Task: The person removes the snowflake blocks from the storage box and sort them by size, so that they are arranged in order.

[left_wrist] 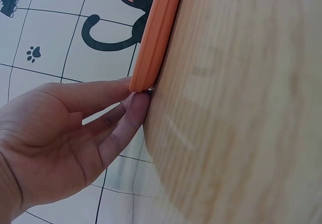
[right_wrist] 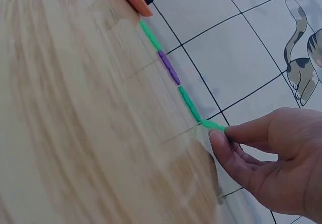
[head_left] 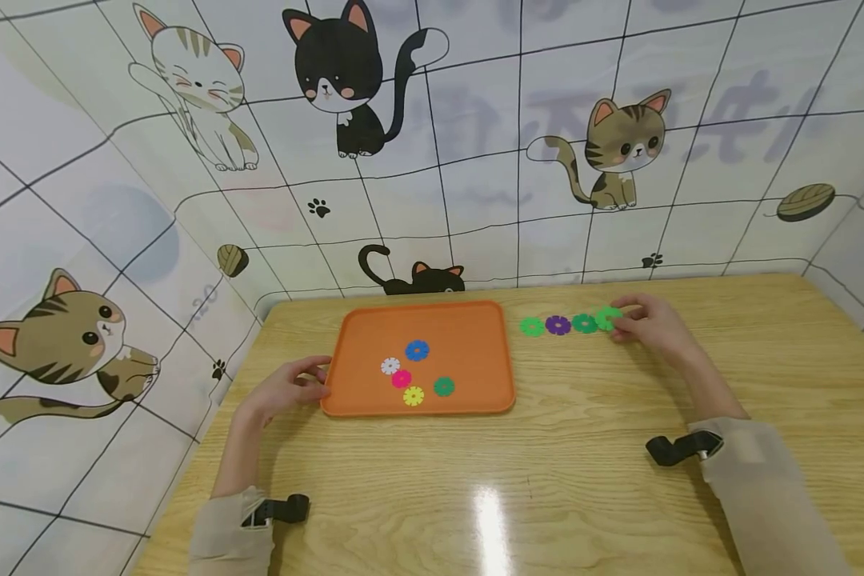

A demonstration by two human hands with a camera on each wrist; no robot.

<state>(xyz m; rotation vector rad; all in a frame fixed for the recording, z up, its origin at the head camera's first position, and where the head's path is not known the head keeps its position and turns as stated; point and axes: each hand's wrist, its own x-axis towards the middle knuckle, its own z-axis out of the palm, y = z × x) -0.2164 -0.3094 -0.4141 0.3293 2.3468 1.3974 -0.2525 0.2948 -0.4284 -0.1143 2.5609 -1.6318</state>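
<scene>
My right hand (head_left: 651, 324) pinches a bright green notched plastic disc (head_left: 608, 318) between thumb and fingertips. The disc tilts up from the table and overlaps the edge of a darker green disc (head_left: 585, 323). That one lies flat in a row with a purple disc (head_left: 558, 325) and a light green disc (head_left: 532, 326). In the right wrist view the row (right_wrist: 169, 68) appears edge-on. At the orange tray (head_left: 475, 404), my left hand (head_left: 284, 392) holds the left rim, thumb and fingertips at its edge (left_wrist: 151, 48).
In the tray lie several notched discs: blue (head_left: 417, 350), white (head_left: 390, 366), pink (head_left: 401, 378), yellow (head_left: 414, 396) and green (head_left: 443, 386). The wooden table (head_left: 583, 496) meets a wall (head_left: 490, 184) with cat drawings close behind the row.
</scene>
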